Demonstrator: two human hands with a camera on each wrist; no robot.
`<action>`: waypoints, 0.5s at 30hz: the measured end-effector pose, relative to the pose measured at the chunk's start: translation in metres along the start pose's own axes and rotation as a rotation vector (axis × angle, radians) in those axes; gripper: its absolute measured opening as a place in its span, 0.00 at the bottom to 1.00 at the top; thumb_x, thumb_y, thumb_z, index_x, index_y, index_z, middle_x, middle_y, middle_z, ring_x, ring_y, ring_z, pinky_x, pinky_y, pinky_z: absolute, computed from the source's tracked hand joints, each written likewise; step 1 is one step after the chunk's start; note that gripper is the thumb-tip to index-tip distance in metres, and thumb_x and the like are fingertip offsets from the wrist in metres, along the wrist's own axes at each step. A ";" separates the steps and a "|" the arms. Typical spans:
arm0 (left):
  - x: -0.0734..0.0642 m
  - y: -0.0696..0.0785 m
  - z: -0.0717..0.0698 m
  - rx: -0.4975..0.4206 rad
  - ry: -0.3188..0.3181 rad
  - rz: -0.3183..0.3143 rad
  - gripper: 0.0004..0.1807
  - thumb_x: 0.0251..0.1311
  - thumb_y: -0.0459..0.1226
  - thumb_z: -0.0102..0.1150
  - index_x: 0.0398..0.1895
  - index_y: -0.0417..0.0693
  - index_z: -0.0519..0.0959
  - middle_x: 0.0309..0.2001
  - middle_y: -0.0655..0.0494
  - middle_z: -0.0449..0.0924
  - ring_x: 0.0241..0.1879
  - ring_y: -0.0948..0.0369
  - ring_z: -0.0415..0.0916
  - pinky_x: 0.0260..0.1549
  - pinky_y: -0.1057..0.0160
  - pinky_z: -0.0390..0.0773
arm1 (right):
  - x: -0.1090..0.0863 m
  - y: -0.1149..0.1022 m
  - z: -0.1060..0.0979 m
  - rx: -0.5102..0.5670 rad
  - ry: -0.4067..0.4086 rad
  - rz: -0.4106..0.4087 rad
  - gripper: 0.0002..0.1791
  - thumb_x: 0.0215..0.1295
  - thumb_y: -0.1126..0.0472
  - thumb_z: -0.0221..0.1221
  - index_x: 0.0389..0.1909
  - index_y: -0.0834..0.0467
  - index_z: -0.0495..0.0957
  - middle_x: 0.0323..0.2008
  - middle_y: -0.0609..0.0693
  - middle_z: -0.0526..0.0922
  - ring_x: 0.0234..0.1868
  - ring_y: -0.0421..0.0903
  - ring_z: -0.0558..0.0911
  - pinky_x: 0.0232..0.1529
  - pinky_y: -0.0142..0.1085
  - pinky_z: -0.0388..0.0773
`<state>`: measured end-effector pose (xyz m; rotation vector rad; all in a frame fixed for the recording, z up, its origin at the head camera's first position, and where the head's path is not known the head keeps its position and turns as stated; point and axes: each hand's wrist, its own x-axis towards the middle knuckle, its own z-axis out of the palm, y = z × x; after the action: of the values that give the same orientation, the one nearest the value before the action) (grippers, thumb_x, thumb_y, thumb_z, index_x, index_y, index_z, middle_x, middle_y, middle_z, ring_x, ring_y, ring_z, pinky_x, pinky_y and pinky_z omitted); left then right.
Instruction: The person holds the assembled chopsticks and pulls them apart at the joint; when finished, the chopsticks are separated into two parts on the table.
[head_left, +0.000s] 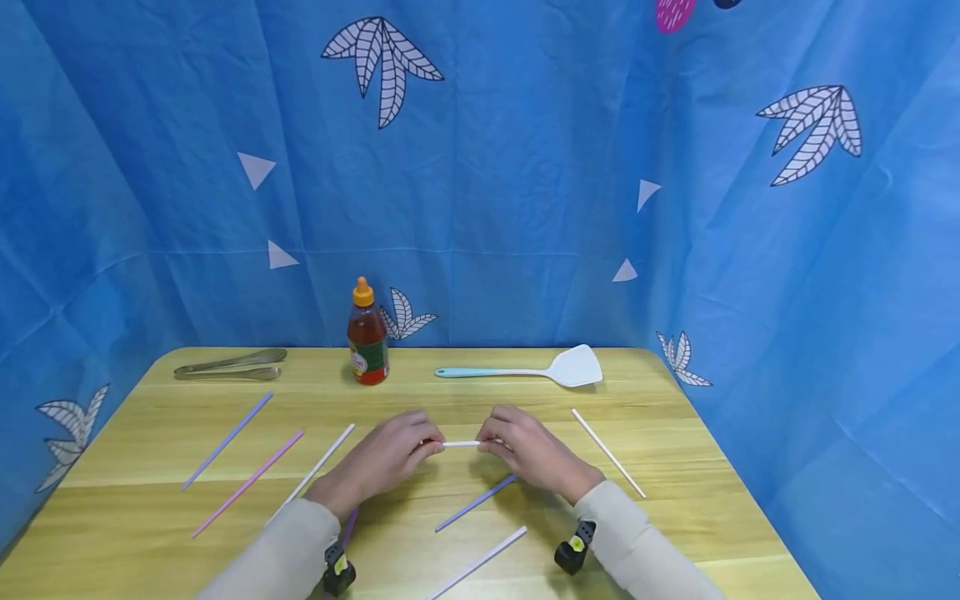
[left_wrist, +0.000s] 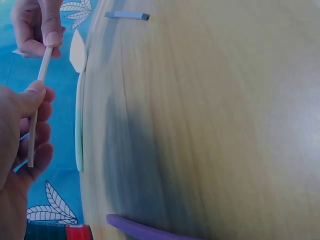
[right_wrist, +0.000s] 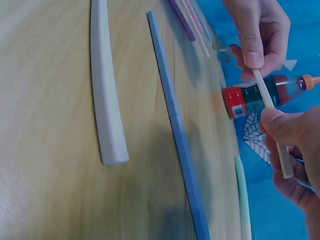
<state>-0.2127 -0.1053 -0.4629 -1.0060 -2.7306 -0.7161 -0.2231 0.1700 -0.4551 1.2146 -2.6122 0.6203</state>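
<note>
A slim white stick (head_left: 461, 443) is held level above the table between both hands. My left hand (head_left: 396, 454) pinches it near one end, thumb against the fingers. The right hand (head_left: 531, 450) pinches it near the other end, and a short middle stretch shows between them. In the right wrist view, the tail of the stick (right_wrist: 285, 162) runs across the curled fingers. Below the right hand lies a blue stick (head_left: 474, 505), with a faint cross line visible in the right wrist view. A purple stick (head_left: 350, 527) is partly hidden beneath the left wrist.
More sticks lie on the wooden table (head_left: 405, 533): blue (head_left: 227, 440), pink (head_left: 249, 483), white (head_left: 330, 454), pale (head_left: 480, 562) and another white one (head_left: 609, 454). Along the back are metal tongs (head_left: 232, 365), a sauce bottle (head_left: 367, 337) and a spatula (head_left: 573, 367). A blue curtain (head_left: 510, 192) hangs behind.
</note>
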 end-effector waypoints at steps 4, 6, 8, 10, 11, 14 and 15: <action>-0.004 -0.001 -0.002 -0.019 -0.008 0.046 0.07 0.79 0.40 0.63 0.45 0.51 0.89 0.40 0.64 0.81 0.37 0.71 0.74 0.41 0.66 0.82 | -0.003 -0.003 -0.001 0.010 -0.004 -0.018 0.02 0.78 0.60 0.66 0.43 0.53 0.87 0.40 0.43 0.82 0.42 0.37 0.80 0.45 0.30 0.83; -0.005 -0.002 -0.005 -0.030 -0.004 0.062 0.07 0.79 0.40 0.63 0.45 0.51 0.89 0.40 0.64 0.81 0.37 0.71 0.73 0.40 0.67 0.81 | -0.002 -0.006 -0.004 0.009 0.000 -0.038 0.02 0.78 0.61 0.66 0.43 0.53 0.86 0.40 0.43 0.81 0.42 0.37 0.79 0.44 0.30 0.82; -0.006 -0.003 -0.007 -0.040 0.004 0.074 0.07 0.80 0.39 0.62 0.45 0.51 0.89 0.40 0.64 0.81 0.36 0.71 0.73 0.39 0.67 0.81 | -0.001 -0.007 -0.006 0.010 0.011 -0.062 0.01 0.77 0.63 0.66 0.43 0.54 0.86 0.40 0.44 0.80 0.41 0.37 0.78 0.44 0.29 0.82; -0.006 -0.003 -0.009 -0.041 0.015 0.088 0.07 0.80 0.39 0.62 0.45 0.50 0.89 0.39 0.63 0.80 0.36 0.70 0.72 0.39 0.67 0.80 | 0.001 -0.008 -0.009 0.010 0.013 -0.079 0.02 0.77 0.64 0.66 0.42 0.54 0.86 0.39 0.44 0.80 0.40 0.37 0.77 0.43 0.29 0.81; -0.006 -0.003 -0.010 -0.040 0.021 0.098 0.07 0.79 0.39 0.62 0.44 0.50 0.89 0.39 0.63 0.80 0.36 0.70 0.72 0.38 0.68 0.80 | 0.002 -0.009 -0.010 0.011 0.013 -0.087 0.02 0.77 0.64 0.66 0.42 0.55 0.85 0.39 0.44 0.79 0.40 0.37 0.77 0.43 0.29 0.81; -0.007 -0.003 -0.008 -0.024 0.035 0.118 0.06 0.78 0.38 0.63 0.43 0.50 0.88 0.38 0.63 0.79 0.35 0.70 0.70 0.37 0.69 0.79 | 0.002 -0.009 -0.009 0.028 0.003 -0.091 0.02 0.76 0.64 0.67 0.41 0.55 0.84 0.38 0.44 0.78 0.39 0.37 0.75 0.41 0.29 0.79; -0.007 -0.004 -0.007 -0.019 0.043 0.128 0.06 0.78 0.38 0.64 0.42 0.50 0.88 0.37 0.63 0.79 0.35 0.70 0.70 0.37 0.69 0.78 | 0.002 -0.009 -0.008 0.035 -0.002 -0.087 0.02 0.76 0.64 0.67 0.41 0.55 0.84 0.37 0.44 0.78 0.38 0.37 0.74 0.41 0.29 0.78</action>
<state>-0.2096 -0.1151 -0.4606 -1.1444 -2.5999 -0.7339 -0.2175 0.1673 -0.4451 1.3321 -2.5449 0.6511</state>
